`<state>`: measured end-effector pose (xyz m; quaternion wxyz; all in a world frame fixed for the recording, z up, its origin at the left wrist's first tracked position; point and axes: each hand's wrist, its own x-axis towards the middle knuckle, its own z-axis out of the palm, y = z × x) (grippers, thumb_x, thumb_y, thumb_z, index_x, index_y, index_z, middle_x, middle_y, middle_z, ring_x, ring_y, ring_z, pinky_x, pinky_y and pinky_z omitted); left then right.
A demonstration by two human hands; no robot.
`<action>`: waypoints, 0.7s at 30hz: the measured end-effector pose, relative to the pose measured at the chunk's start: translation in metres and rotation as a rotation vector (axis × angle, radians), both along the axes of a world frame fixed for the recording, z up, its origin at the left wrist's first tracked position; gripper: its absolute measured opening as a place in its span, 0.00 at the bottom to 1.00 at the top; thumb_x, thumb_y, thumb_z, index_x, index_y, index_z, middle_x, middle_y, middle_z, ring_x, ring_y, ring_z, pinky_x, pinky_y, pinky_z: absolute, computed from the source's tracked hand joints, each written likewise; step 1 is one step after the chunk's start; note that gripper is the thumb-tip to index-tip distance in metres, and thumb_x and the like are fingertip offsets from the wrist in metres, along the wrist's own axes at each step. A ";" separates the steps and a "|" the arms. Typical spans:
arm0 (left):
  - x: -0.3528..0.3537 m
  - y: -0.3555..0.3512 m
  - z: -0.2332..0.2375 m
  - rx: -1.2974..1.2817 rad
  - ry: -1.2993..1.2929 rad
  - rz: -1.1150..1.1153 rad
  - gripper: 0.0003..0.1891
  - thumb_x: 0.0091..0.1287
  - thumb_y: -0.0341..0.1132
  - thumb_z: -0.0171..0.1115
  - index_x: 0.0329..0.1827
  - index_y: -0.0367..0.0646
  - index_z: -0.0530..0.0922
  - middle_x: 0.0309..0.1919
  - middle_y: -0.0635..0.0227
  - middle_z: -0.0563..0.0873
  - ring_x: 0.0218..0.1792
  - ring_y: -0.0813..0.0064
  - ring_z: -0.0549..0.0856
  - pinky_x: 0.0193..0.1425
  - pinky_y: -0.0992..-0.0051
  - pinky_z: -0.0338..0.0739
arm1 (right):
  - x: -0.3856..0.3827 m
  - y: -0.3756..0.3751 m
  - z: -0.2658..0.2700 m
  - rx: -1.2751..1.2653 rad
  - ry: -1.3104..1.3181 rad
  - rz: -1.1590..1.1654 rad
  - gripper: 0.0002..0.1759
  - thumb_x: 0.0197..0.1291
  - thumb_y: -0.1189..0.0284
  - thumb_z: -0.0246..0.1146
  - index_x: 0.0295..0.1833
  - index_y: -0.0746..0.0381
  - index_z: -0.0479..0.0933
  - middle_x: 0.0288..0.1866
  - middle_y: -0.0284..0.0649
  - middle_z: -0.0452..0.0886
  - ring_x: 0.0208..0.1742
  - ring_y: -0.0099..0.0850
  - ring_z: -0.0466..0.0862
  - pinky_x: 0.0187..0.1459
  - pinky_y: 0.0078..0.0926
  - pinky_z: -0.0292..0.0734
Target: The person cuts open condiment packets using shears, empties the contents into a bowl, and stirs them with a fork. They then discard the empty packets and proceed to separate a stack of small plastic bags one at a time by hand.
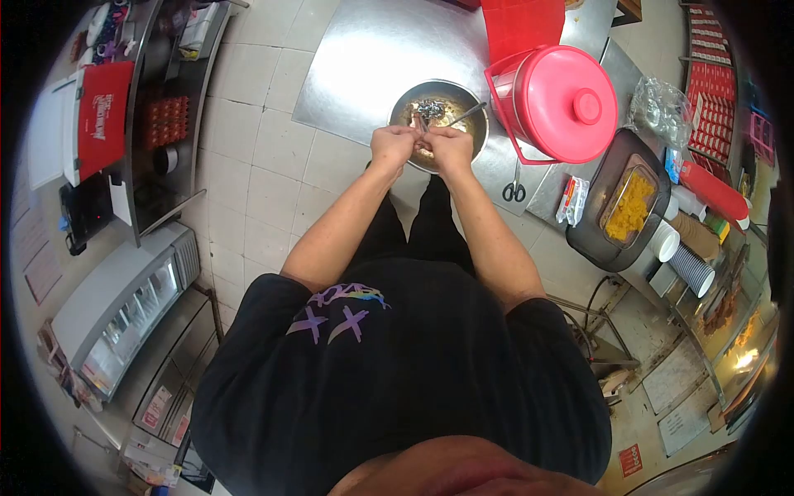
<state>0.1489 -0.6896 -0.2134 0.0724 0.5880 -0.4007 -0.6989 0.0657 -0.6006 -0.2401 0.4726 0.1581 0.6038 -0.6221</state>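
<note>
A metal bowl [483, 136] stands near the front edge of the steel table, with a yellowish mixture [457, 124] and a dark, speckled heap [429, 108] inside. My left hand [392, 147] and my right hand [449, 149] meet above its near side, fingers pinched together. Between them is a small pinkish-brown piece [421, 126], mostly covered by my fingers; I cannot tell its kind. A utensil with a slim handle [470, 113] leans out over the bowl's right side.
A pink lidded bucket [556, 103] stands right of the bowl. Scissors [514, 192] and a white-and-red packet [572, 201] lie nearer me. Farther right are a dark tray [585, 223] with yellow food [631, 207] and stacked cups [691, 269]. Metal shelves [165, 66] stand left.
</note>
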 end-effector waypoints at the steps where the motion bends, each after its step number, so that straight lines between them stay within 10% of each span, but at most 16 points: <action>1: -0.001 0.001 0.002 -0.032 -0.044 -0.059 0.06 0.67 0.24 0.69 0.34 0.27 0.84 0.29 0.61 0.87 0.26 0.77 0.83 0.31 0.79 0.77 | 0.001 -0.004 0.024 0.189 0.333 0.217 0.09 0.58 0.80 0.69 0.43 0.73 0.85 0.35 0.47 0.90 0.33 0.33 0.89 0.40 0.25 0.85; 6: 0.000 -0.002 -0.019 0.078 -0.011 -0.018 0.05 0.67 0.24 0.68 0.33 0.30 0.85 0.30 0.61 0.87 0.29 0.76 0.84 0.31 0.78 0.78 | 0.008 -0.008 0.041 0.351 0.907 0.555 0.09 0.54 0.75 0.70 0.39 0.68 0.89 0.28 0.46 0.89 0.32 0.29 0.90 0.41 0.26 0.84; 9: -0.001 -0.006 -0.009 0.183 0.025 0.051 0.04 0.68 0.23 0.68 0.37 0.28 0.85 0.33 0.59 0.87 0.31 0.75 0.85 0.31 0.79 0.77 | 0.006 -0.005 0.046 0.349 0.797 0.626 0.10 0.57 0.78 0.67 0.42 0.70 0.89 0.32 0.47 0.90 0.35 0.33 0.90 0.43 0.26 0.84; 15: 0.000 -0.008 -0.007 0.222 0.049 0.100 0.04 0.68 0.23 0.68 0.40 0.28 0.84 0.36 0.59 0.87 0.31 0.75 0.84 0.31 0.80 0.77 | -0.013 0.004 0.024 0.010 -0.234 0.126 0.09 0.61 0.81 0.68 0.45 0.75 0.83 0.40 0.47 0.87 0.36 0.33 0.88 0.38 0.21 0.85; 21: -0.004 -0.005 0.003 0.193 0.078 0.080 0.06 0.68 0.26 0.69 0.40 0.30 0.84 0.32 0.64 0.86 0.28 0.79 0.82 0.29 0.81 0.74 | -0.009 0.002 0.026 -0.013 -0.196 -0.007 0.09 0.63 0.83 0.67 0.47 0.77 0.81 0.40 0.47 0.87 0.34 0.32 0.88 0.35 0.18 0.84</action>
